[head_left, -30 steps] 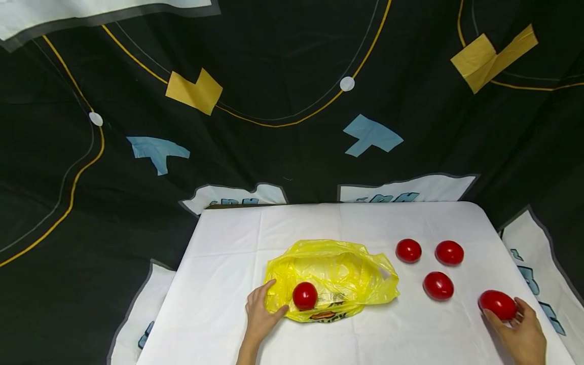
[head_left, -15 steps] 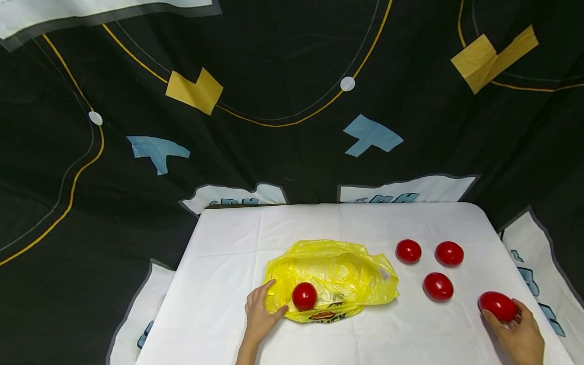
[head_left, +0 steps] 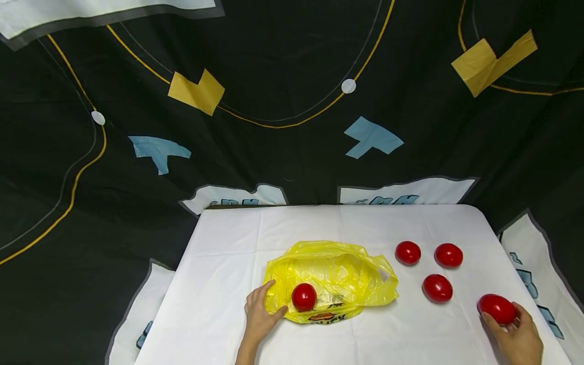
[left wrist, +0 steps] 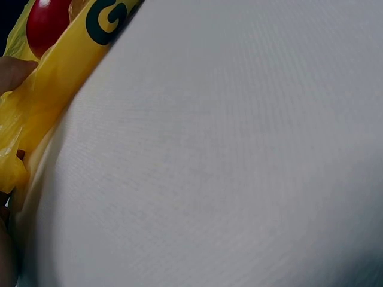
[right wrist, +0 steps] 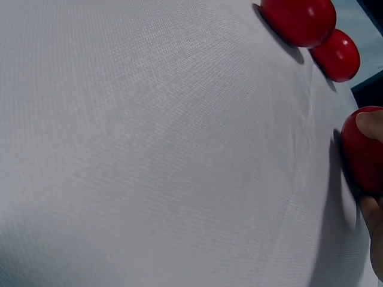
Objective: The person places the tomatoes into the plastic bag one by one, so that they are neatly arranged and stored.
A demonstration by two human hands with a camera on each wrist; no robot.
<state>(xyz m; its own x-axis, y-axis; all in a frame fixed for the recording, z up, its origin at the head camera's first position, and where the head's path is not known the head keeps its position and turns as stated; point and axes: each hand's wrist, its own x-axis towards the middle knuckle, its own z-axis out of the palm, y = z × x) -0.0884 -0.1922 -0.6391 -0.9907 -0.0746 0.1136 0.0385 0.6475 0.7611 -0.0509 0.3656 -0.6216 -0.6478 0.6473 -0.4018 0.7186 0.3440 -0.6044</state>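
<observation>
Down at the near right, between three and four o'clock from the yellow bag [head_left: 365, 276], here's the right hand [head_left: 520, 334], its grip curled round a held red egg [head_left: 496, 309], whose long axis runs ten to four, one end into the palm! Over at the bag's eight o'clock, the left hand [head_left: 261, 315]: grip partly spread, thumb and fingers holding the bag's edge. The bag lies long-ways, nine to three. On its eight o'clock side sits the bagged red egg [head_left: 303, 297], round from above, taller in the left wrist view. And the print! A bold dark "G" [left wrist: 106, 24] on the bag there; the head view's lettering is too crumpled to read surely. Farther along the worktop [head_left: 219, 284], three loose red eggs [head_left: 437, 288] between two and three o'clock, the nearest also tilted ten to four. Beyond, the dark backdrop [head_left: 283, 157] carries cut-off blue letters [head_left: 392, 199], unreadable.
</observation>
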